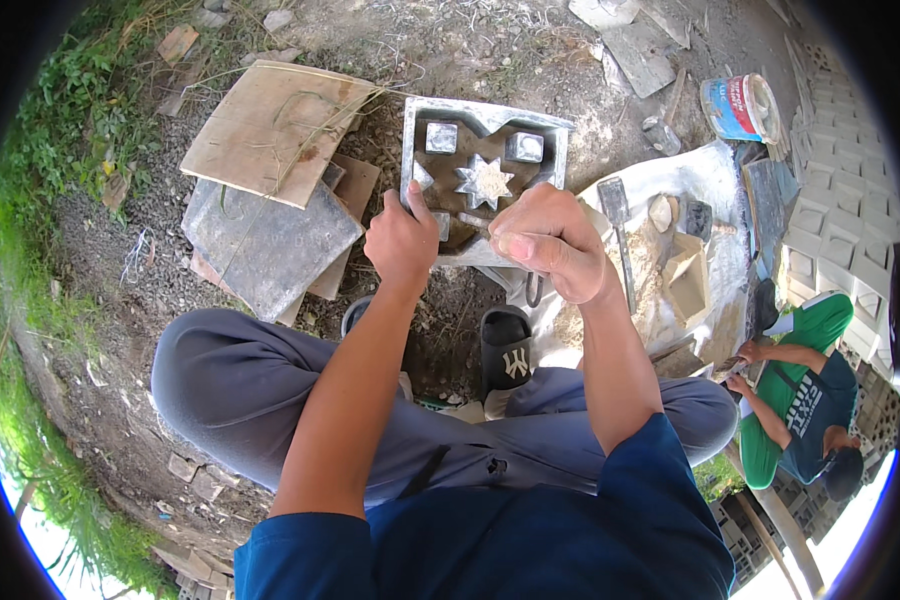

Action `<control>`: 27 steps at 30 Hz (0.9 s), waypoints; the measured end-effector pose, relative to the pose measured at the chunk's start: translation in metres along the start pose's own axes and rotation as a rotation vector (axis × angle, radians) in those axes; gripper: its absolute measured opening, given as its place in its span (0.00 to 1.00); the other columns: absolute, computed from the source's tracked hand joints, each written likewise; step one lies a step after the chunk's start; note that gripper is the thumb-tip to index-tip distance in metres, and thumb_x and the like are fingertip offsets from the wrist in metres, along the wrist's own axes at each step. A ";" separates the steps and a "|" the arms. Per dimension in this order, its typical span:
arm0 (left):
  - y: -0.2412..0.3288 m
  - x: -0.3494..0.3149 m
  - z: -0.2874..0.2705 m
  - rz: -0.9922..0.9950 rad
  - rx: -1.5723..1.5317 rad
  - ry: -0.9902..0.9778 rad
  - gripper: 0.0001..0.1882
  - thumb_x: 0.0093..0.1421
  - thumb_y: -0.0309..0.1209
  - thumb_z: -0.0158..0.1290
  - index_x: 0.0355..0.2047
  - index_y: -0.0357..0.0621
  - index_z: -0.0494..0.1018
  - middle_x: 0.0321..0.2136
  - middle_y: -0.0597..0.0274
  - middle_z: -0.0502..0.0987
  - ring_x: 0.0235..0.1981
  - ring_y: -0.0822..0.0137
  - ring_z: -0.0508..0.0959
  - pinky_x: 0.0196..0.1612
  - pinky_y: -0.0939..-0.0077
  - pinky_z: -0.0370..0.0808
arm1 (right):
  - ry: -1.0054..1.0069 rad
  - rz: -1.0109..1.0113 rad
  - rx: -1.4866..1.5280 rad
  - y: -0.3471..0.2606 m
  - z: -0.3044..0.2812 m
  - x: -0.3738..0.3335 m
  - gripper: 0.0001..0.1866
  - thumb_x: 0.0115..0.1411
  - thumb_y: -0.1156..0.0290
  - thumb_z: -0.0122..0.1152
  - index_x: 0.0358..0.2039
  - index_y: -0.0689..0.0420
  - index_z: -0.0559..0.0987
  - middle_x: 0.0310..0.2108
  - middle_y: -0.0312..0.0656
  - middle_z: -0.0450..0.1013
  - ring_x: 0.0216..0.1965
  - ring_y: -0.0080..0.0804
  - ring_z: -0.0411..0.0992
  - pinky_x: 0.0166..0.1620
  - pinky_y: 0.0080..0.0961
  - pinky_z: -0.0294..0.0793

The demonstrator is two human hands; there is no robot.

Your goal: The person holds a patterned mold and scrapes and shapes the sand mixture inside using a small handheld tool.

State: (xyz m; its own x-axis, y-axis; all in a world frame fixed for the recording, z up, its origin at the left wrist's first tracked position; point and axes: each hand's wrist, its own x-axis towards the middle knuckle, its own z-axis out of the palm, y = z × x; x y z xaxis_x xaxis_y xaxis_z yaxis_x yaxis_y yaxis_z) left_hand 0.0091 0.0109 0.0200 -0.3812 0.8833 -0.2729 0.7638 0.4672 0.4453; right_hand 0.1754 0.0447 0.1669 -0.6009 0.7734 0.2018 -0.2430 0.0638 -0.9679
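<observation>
A square grey mould (485, 112) lies in front of me, with raised blocks near its corners and a star-shaped piece (485, 182) in the middle. Dark, damp-looking material fills the space around them. My left hand (403, 240) is closed on the mould's near left edge, thumb and forefinger along the rim. Over the near right part, my right hand (553, 243) grips a small thin tool (473, 220). The tool's narrow tip points left into the mould; its handle is mostly hidden in my fist, so its exact kind is unclear.
Flat boards (275, 130) are stacked at left. On a whitish sheet (705, 175) at right lie a flat-bladed tool (615, 205), pale powder and a tan box-like piece (686, 280). Beyond stand a bucket (740, 108) and hammer (660, 135). Another person (810, 390) works at right.
</observation>
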 end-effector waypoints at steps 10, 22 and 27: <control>-0.002 0.001 -0.003 -0.039 -0.022 -0.008 0.28 0.73 0.52 0.36 0.37 0.39 0.73 0.25 0.38 0.80 0.31 0.36 0.82 0.34 0.41 0.77 | 0.027 -0.142 0.059 -0.001 0.004 0.010 0.24 0.64 0.62 0.53 0.14 0.61 0.63 0.11 0.37 0.54 0.12 0.30 0.51 0.19 0.29 0.48; -0.003 0.004 -0.005 -0.049 -0.054 -0.029 0.27 0.73 0.51 0.36 0.37 0.41 0.74 0.27 0.38 0.81 0.32 0.34 0.81 0.36 0.39 0.76 | 0.346 -0.174 -0.050 0.016 0.028 0.017 0.21 0.66 0.71 0.50 0.15 0.63 0.63 0.12 0.39 0.56 0.13 0.26 0.50 0.19 0.28 0.49; -0.003 0.000 0.000 -0.011 -0.061 -0.017 0.24 0.74 0.49 0.35 0.37 0.41 0.72 0.25 0.40 0.81 0.30 0.36 0.82 0.34 0.40 0.76 | 0.481 -0.056 -0.264 0.024 0.035 0.022 0.26 0.69 0.66 0.55 0.15 0.64 0.63 0.12 0.35 0.57 0.15 0.20 0.51 0.20 0.27 0.48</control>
State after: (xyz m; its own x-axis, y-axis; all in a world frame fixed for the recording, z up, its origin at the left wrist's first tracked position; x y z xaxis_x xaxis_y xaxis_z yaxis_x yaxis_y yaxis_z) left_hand 0.0066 0.0097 0.0185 -0.3797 0.8777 -0.2923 0.7265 0.4785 0.4932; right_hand 0.1300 0.0413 0.1538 -0.1614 0.9614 0.2230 -0.0286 0.2214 -0.9748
